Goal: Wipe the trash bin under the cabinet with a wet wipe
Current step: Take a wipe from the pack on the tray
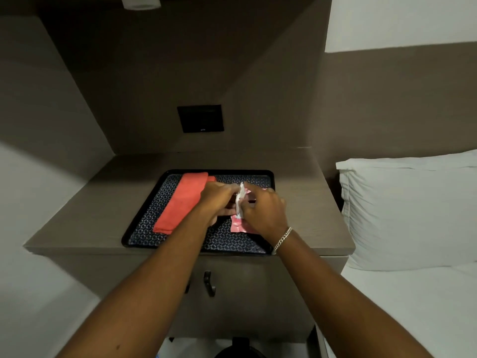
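Both hands meet over a black patterned tray (pixel 144 220) on the cabinet top. My left hand (pixel 218 200) presses on a pink wet wipe packet (pixel 238 226), most of it hidden under the hands. My right hand (pixel 264 209) pinches a white wet wipe (pixel 240 200) that stands up out of the packet. At the bottom edge, under the cabinet, the dark rounded top of the trash bin (pixel 240 351) shows between my forearms.
A folded red cloth (pixel 182 202) lies on the tray's left half. The brown cabinet (pixel 309 202) has dark hooks (pixel 209 282) on its front. A bed with a white pillow (pixel 407 213) stands close on the right. A dark wall panel (pixel 200 118) sits behind.
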